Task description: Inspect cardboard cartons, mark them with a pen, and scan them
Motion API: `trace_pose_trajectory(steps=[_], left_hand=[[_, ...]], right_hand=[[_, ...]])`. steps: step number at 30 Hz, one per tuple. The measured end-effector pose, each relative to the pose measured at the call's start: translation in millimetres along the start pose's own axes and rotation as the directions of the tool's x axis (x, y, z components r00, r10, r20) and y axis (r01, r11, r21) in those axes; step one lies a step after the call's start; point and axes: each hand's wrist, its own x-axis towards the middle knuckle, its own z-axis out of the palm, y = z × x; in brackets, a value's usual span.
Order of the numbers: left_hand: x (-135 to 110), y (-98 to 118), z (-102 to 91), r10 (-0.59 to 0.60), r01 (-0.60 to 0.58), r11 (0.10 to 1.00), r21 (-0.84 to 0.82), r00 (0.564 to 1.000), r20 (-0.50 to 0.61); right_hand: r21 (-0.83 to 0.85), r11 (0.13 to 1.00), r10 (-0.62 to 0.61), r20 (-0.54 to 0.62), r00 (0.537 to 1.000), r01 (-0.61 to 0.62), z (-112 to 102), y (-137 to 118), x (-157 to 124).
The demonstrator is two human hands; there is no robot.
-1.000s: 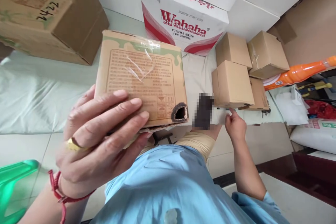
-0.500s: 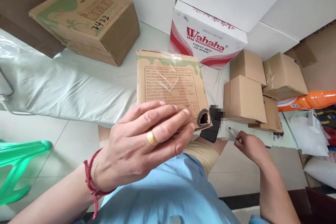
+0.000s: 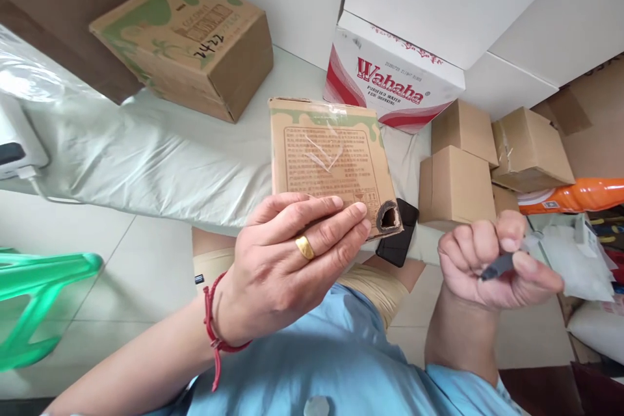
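Note:
My left hand (image 3: 297, 260), with a gold ring and a red cord bracelet, lies flat with outstretched fingers across the lower part of a cardboard box (image 3: 324, 149). Brown print and a green drip pattern cover this face, and clear tape runs over its top edge. At its lower right corner is a torn hole (image 3: 389, 215) with a dark rim. My right hand (image 3: 492, 263) is closed around a dark marker pen (image 3: 498, 266), its tip pointing left; most of the pen is hidden by the fingers. A black phone (image 3: 398, 234) lies just right of the box.
A coconut carton (image 3: 244, 71) marked 2422 stands at the back left. Behind the box is a white and red Wahaha carton (image 3: 390, 91). Several small plain boxes (image 3: 455, 185) and an orange bottle (image 3: 580, 194) are on the right. A green stool (image 3: 43, 273) stands at the left.
My right hand has risen from low beside the phone and come closer to the camera, with the pen in its fingers. My left hand stays on the box; the view has shifted slightly.

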Motion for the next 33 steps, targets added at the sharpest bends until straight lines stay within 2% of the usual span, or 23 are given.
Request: trace_pose_trajectory(steps=[4, 9, 14, 19, 24, 33], left_hand=[[-1, 4, 0.8, -0.023, 0.024, 1.0, 0.016, 1.0, -0.008], [-2, 4, 2.7, -0.025, 0.025, 0.999, 0.021, 0.999, -0.025], [0, 3, 3.9, -0.029, 0.03, 0.999, 0.045, 0.999, -0.017], [1, 5, 3.7, -0.024, 0.025, 0.999, 0.047, 0.999, -0.024], [1, 5, 3.1, -0.034, 0.035, 0.999, 0.038, 0.999, -0.022], [-2, 5, 3.5, -0.031, 0.031, 0.999, 0.031, 0.999, -0.018]], right_hand=[[0.012, 0.999, 0.053, -0.003, 0.999, -0.053, 37, 2, 17], [0.013, 0.995, -0.101, -0.042, 0.994, 0.102, 63, 9, 12], [-0.226, 0.965, -0.162, -0.102, 0.982, 0.135, 69, 17, 0], [-0.341, 0.916, -0.258, -0.099, 0.961, 0.211, 77, 23, 0], [-0.538, 0.813, -0.331, -0.115, 0.937, 0.221, 82, 24, 0], [-0.59, 0.761, -0.363, -0.044, 0.931, 0.269, 79, 23, -2]])
